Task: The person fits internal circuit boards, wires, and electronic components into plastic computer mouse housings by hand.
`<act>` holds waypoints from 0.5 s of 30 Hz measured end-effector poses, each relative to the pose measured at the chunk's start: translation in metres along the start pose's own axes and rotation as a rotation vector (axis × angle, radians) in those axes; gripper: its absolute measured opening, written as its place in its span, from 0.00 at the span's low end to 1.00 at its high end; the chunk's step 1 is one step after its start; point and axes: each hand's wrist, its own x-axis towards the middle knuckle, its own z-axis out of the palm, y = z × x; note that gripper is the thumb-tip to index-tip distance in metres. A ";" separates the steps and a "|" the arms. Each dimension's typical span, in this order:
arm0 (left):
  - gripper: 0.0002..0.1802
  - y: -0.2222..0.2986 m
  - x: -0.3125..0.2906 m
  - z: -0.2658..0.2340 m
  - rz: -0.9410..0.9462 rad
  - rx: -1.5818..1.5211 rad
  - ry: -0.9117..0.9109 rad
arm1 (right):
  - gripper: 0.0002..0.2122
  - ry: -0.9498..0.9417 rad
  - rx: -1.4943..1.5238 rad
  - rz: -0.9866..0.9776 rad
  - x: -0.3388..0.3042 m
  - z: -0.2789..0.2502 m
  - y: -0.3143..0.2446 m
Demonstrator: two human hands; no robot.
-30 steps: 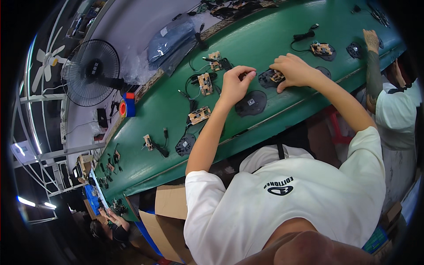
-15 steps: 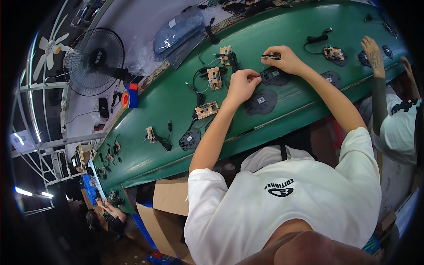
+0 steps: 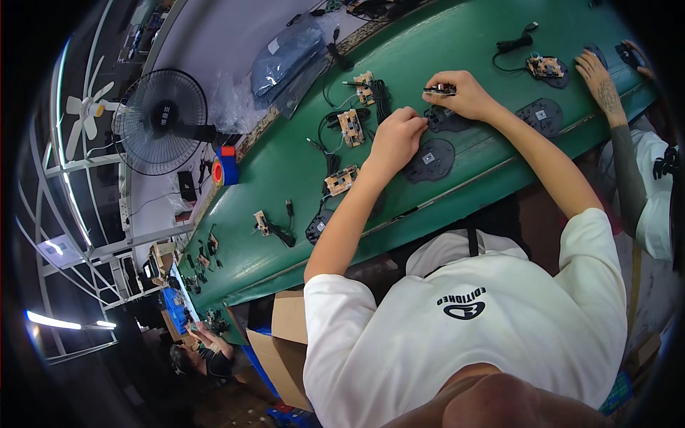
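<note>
Fan: a black pedestal fan (image 3: 160, 121) stood off the table's far edge at about ten o'clock from the worker, turned toward the line, presumably to keep air on the people there.
Tape block: a small blue and red thing (image 3: 227, 165) sat on the table's (image 3: 285, 150) far rim just beside the fan, out of the working lane.
Queue of parts: small tan circuit boards with black leads (image 3: 341, 180) lay strung along the green table from eight o'clock up toward the worker's reach, spaced apart so each could be taken in turn.
Bags: clear plastic bags (image 3: 289, 60) were pushed off to the grey surface beyond the table at eleven o'clock, well apart from the work.
Left hand: the left hand (image 3: 396, 135) was curled into a loose fist at twelve o'clock, its fingers pressed down at the edge of a dark oval base plate (image 3: 430, 158); whether it pinched anything I could not tell. It looked to be steadying the piece.
Right hand: the right hand (image 3: 464, 93) was closed around a small dark part with a pale end (image 3: 440, 89), held just above another dark plate (image 3: 446, 120) at one o'clock, close to the left hand so the two could work on one spot.
Neighbour: another person's tattooed forearm (image 3: 606, 89) reached onto the table at two o'clock, near a board with a coiled black cable (image 3: 544, 65), keeping to its own stretch.
</note>
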 end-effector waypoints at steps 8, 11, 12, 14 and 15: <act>0.21 0.022 0.000 -0.020 0.147 0.454 -0.272 | 0.15 -0.005 0.006 0.022 0.000 -0.004 0.002; 0.21 0.016 0.000 -0.023 0.203 0.416 -0.258 | 0.15 0.010 0.005 0.015 -0.001 -0.003 0.001; 0.19 0.014 0.000 -0.023 0.237 0.386 -0.211 | 0.15 0.009 0.011 0.016 -0.001 -0.003 0.001; 0.19 0.019 0.002 -0.017 0.202 0.437 -0.231 | 0.15 0.017 0.003 0.019 -0.001 -0.002 0.001; 0.18 0.022 0.003 -0.013 0.155 0.488 -0.246 | 0.15 0.016 -0.004 0.019 0.000 -0.003 0.001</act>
